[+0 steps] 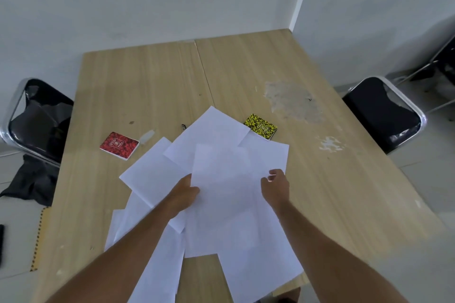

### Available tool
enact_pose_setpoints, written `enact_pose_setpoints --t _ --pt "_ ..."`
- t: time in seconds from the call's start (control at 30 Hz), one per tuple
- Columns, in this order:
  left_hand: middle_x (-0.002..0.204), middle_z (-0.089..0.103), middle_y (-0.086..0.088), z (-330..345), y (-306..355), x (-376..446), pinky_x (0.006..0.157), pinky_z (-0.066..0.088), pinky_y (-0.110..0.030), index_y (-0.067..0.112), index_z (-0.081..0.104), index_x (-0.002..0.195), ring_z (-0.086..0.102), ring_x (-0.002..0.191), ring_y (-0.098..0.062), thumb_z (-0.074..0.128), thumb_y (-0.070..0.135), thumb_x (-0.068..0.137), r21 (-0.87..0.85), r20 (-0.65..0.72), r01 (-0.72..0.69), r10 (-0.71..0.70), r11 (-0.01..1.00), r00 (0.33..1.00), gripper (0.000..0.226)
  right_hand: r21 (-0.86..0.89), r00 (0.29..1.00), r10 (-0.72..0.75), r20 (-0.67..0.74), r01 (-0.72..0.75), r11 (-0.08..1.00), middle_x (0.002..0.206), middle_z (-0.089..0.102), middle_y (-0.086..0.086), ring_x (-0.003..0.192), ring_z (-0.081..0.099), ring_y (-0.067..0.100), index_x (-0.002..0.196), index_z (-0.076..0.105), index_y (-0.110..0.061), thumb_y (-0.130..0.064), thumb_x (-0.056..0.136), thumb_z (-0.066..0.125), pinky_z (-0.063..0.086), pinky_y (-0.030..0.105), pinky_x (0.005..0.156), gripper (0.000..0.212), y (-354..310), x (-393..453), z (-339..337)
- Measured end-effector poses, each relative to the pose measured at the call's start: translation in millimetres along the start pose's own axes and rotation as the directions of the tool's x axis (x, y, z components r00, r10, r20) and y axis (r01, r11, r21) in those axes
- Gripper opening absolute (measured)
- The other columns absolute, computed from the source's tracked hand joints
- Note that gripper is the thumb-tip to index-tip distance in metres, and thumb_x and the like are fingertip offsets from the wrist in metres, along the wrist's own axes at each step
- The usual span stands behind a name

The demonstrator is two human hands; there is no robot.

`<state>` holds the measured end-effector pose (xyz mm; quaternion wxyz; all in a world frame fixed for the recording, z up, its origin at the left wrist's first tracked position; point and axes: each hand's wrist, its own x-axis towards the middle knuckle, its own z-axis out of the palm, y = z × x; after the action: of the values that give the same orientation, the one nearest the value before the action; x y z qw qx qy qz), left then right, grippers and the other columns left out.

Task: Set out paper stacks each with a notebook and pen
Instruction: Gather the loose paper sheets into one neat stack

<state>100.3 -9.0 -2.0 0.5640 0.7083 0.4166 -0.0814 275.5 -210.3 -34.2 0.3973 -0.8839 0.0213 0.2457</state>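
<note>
Loose white sheets [221,204] lie fanned and overlapping on the near half of the worktop [320,179], not yet squared into stacks. The left hand [183,194] pinches one sheet's edge; the right hand [275,184] rests curled on the pile's right side, its grip unclear. A red notebook [119,145] lies apart at left; a yellow notebook [261,126] is partly under paper. No pen is plainly visible. The task appears barely begun.

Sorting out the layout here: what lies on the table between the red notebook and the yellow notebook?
In the head view, overlapping white paper sheets lie between the red notebook and yellow notebook, plus a small dark object, too small to identify.
</note>
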Motion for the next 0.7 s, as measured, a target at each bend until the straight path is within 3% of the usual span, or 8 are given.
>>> enact_pose_setpoints --t 0.13,0.2,0.3,0.37,0.43,0.53,0.6,0.7 --pt "0.124 0.056 -0.003 -9.6 -17.5 13.5 0.084 0.047 -0.034 0.019 0.041 0.141 0.055 0.109 -0.025 0.048 0.007 0.097 0.046 -0.059 0.107 -0.104 0.993 0.993 0.046 -0.335 0.976 0.203 -0.073 -0.216 0.917 0.141 0.042 0.016 0.132 0.044 0.04 0.141 0.038 -0.006 -0.046 0.081 0.082 0.046 0.049 0.103 0.085 15.2 20.1 9.1" --pt "0.124 0.055 -0.005 -10.9 -23.0 14.2 0.082 0.049 -0.034 0.021 0.029 0.146 0.056 0.108 -0.026 0.051 0.008 0.096 0.005 -0.076 0.142 -0.141 0.99 0.987 0.056 -0.355 0.96 0.274 -0.065 -0.279 0.892 0.143 0.038 0.016 0.134 0.043 0.04 0.142 0.033 -0.005 -0.049 0.07 0.09 0.047 0.049 0.102 0.102 15.5 19.3 13.4" --pt "0.12 0.059 -0.001 -11.9 -29.7 21.5 0.076 0.055 -0.032 0.036 0.009 0.153 0.064 0.096 -0.021 0.054 0.007 0.094 -0.005 -0.121 0.078 -0.078 0.997 0.99 0.08 -0.335 0.945 0.316 -0.084 -0.326 0.884 0.145 0.037 0.018 0.132 0.046 0.04 0.141 0.034 -0.004 -0.039 0.065 0.096 0.049 0.049 0.102 0.104 14.5 23.1 19.2" --pt "0.113 0.058 0.01 -11.9 -28.4 22.8 0.063 0.05 -0.024 0.044 0.01 0.151 0.062 0.086 -0.012 0.051 0.002 0.094 0.054 -0.132 0.002 0.005 0.999 0.991 0.082 -0.282 0.938 0.339 -0.077 -0.347 0.895 0.144 0.044 0.02 0.133 0.047 0.041 0.138 0.037 -0.004 -0.034 0.067 0.096 0.048 0.05 0.103 0.096 17.6 25.6 19.0" --pt "0.117 0.057 0.009 -11.8 -26.1 26.1 0.062 0.049 -0.021 0.044 0.035 0.14 0.062 0.087 -0.012 0.045 -0.003 0.093 0.123 -0.112 -0.046 0.06 0.991 0.992 0.067 -0.222 0.943 0.327 -0.068 -0.333 0.916 0.137 0.054 0.019 0.13 0.051 0.042 0.133 0.042 -0.006 -0.029 0.072 0.091 0.048 0.049 0.101 0.083 23.6 27.7 15.9" --pt "0.134 0.06 -0.004 -11.6 -24.6 30.6 0.077 0.05 -0.02 0.032 0.063 0.116 0.061 0.111 -0.021 0.038 -0.004 0.094 0.208 -0.142 -0.067 0.098 0.976 0.985 0.049 -0.052 0.966 0.247 -0.076 -0.251 0.967 0.114 0.067 0.015 0.104 0.065 0.037 0.116 0.056 -0.007 -0.016 0.081 0.077 0.054 0.04 0.084 0.042 30.8 26.0 11.5" --pt "0.14 0.058 -0.005 -13.1 -22.7 33.3 0.088 0.052 -0.024 0.025 0.065 0.12 0.057 0.122 -0.023 0.038 -0.001 0.098 0.249 -0.181 -0.075 0.123 0.966 0.976 0.044 0.052 0.975 0.188 -0.118 -0.183 0.982 0.096 0.066 0.01 0.089 0.066 0.034 0.102 0.059 -0.006 -0.009 0.087 0.063 0.048 0.033 0.073 0.016 28.4 19.0 11.8" --pt "0.146 0.056 -0.003 -16.3 -9.4 33.6 0.097 0.057 -0.042 0.023 0.062 0.13 0.057 0.126 -0.026 0.04 0.003 0.1 0.313 -0.212 -0.111 0.183 0.943 0.96 0.042 0.07 0.972 0.086 -0.22 -0.073 0.995 0.085 0.058 0.005 0.08 0.058 0.032 0.086 0.053 -0.01 -0.007 0.093 0.05 0.041 0.032 0.071 0.008 19.2 8.5 10.8"
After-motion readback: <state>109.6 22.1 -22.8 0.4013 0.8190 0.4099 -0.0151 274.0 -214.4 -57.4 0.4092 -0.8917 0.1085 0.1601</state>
